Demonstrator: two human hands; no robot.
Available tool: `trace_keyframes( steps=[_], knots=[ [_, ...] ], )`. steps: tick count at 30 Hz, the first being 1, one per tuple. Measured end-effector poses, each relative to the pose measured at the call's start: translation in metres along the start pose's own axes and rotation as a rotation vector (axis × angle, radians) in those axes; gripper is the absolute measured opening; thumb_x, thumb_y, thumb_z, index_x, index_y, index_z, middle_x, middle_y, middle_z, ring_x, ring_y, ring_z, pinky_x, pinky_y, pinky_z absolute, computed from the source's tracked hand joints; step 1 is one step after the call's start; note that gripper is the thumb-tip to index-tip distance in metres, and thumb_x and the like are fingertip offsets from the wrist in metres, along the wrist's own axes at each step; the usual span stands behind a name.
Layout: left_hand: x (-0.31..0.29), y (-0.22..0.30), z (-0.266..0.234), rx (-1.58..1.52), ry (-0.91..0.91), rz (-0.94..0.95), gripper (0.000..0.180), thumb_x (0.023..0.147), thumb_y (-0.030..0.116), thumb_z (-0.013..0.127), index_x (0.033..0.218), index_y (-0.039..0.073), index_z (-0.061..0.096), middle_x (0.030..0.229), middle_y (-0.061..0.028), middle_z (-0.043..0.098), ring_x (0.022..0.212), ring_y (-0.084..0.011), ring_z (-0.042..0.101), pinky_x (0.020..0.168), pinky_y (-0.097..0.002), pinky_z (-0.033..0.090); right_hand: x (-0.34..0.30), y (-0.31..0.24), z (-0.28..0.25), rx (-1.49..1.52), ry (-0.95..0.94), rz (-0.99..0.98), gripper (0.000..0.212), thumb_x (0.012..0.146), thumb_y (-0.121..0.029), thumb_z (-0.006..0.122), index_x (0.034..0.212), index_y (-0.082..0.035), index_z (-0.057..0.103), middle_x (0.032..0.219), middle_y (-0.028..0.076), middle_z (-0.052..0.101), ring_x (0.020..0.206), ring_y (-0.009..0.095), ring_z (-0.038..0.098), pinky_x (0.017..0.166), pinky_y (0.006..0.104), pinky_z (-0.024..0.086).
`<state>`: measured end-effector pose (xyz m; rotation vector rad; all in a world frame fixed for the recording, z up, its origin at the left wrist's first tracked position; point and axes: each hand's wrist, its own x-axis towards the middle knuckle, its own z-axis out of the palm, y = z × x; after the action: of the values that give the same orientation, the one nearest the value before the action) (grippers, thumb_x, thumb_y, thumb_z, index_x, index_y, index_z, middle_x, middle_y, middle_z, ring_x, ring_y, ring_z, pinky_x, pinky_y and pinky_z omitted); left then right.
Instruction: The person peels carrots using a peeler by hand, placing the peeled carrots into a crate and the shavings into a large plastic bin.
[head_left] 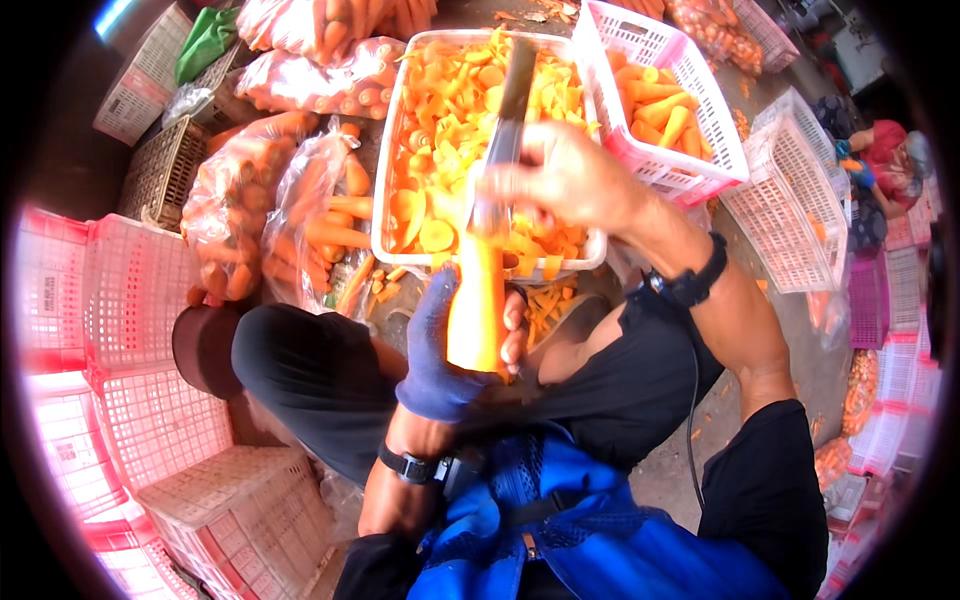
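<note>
In my left hand (437, 345), which wears a blue fingerless glove, a thick carrot (477, 310) is gripped upright, with bare fingertips on its right side. My right hand (550, 178) is bare and closed round a long knife-like peeling tool (515, 95), blurred by motion. Its dark end points away from me and its shiny metal part lies against the carrot's far end. Just beyond and beneath both hands stands a white tub (383, 190) heaped with orange carrot peelings (440, 110) and cut slices.
A white and pink crate (715, 180) of peeled carrots (665, 115) stands right of the tub. Bags of carrots (235, 205) lie to the left. Stacked pink crates (150, 340) line my left side. A low stack of pale crates (790, 200) and another person (885, 165) are at the right.
</note>
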<state>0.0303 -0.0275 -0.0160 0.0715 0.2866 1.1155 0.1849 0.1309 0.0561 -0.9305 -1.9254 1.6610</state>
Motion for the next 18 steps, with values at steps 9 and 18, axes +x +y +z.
trace_keyframes(
  steps=[9,18],
  knots=[
    [0.002,-0.004,-0.007,0.247,0.220,0.103,0.065,0.104,0.053,0.034,0.123,-0.005,0.054,0.095,-0.0208,0.066,0.065,-0.0300,0.061,0.062,-0.0387,0.052,0.029,0.020,-0.046,-0.187,0.379,-0.139,0.019,0.094,-0.022,0.071,0.096,-0.003,0.071,0.072,-0.002,0.066,0.055,0.001,0.052,0.049,0.0183,0.041],
    [-0.004,-0.001,0.004,0.246,0.362,0.054,0.054,0.105,0.046,0.035,0.114,-0.003,0.056,0.084,-0.0159,0.061,0.067,-0.0282,0.060,0.064,-0.0357,0.052,0.022,0.019,0.000,-0.153,0.038,-0.013,0.020,0.098,-0.021,0.065,0.097,-0.002,0.070,0.077,0.001,0.069,0.063,0.009,0.062,0.061,0.0274,0.053]
  ],
)
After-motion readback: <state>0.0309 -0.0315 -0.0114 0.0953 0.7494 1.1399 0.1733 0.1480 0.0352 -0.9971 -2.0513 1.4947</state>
